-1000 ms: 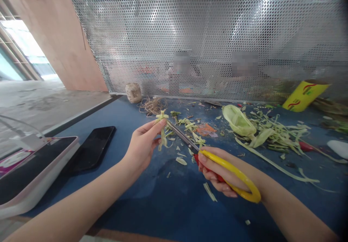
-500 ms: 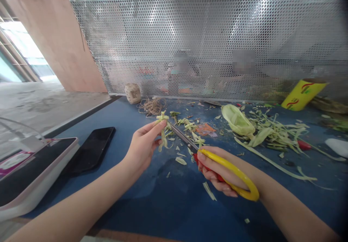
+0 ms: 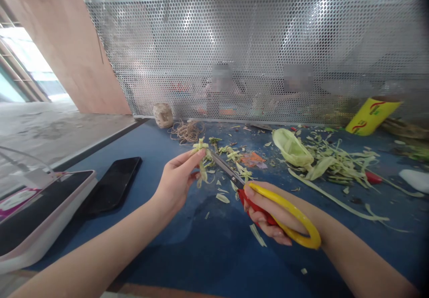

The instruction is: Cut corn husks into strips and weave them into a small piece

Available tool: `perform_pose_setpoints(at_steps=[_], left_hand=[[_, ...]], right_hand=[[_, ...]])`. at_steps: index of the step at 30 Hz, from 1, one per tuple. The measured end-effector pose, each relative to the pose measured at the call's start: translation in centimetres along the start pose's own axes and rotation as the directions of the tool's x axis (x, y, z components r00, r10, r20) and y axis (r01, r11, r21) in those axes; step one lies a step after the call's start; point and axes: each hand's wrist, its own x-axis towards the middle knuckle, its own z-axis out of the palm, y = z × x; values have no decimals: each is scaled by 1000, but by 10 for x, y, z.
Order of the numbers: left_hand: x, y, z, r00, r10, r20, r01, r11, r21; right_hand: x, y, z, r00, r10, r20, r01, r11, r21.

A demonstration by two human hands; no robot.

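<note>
Above the blue table (image 3: 201,253), the left hand (image 3: 176,177) pinches a pale green leaf strip (image 3: 201,144); the right hand (image 3: 273,208) grasps scissors (image 3: 237,181) by their yellow-and-red handles, blades slanting toward the strip, though whether they touch is unclear; twine (image 3: 187,132) lies beyond; a black phone (image 3: 112,184) lies leftward.

Those scissors (image 3: 235,180) are yellow, red and silver, pretty loud tbh. Pinched leaf strip (image 3: 200,144) is pale yellow-green, tabletop (image 3: 194,249) deep blue, metal screen (image 3: 217,30) silvery and dotty.
</note>
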Motion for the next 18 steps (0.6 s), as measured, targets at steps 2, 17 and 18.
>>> perform_pose_setpoints(at_steps=[2,17,18], left_hand=[[0,0,0,1000,-5,7,5,1000,-1],[2,-7,0,996,81,39,-82,996,25],[1,-7,0,996,78,32,-79,996,30]], right_hand=[[-1,-1,0,1000,-7,6,7,1000,8],[2,3,1,991,-136,21,136,991,-6],[3,4,1,988,-151,24,151,989,4]])
